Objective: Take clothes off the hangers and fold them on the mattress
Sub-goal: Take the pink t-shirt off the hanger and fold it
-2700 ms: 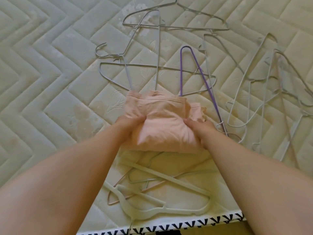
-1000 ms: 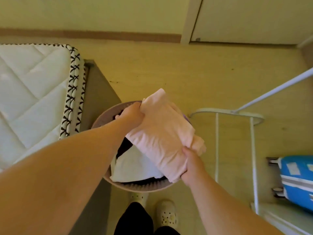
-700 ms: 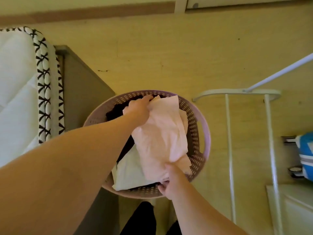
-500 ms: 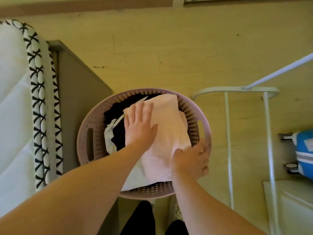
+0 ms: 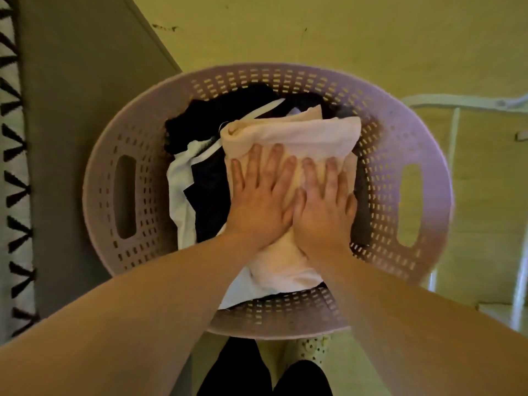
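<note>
Here folded pink garment (image 5: 291, 132) lies bunched under both flat hands.

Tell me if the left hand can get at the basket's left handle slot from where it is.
Probably yes: the left hand lies flat on the pink garment, holding nothing, and the handle slot is uncovered.

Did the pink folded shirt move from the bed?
Yes. The pink folded garment left the mattress and now lies in the purple laundry basket beside it, on the other clothes, with the left hand and right hand flat on top.
</note>
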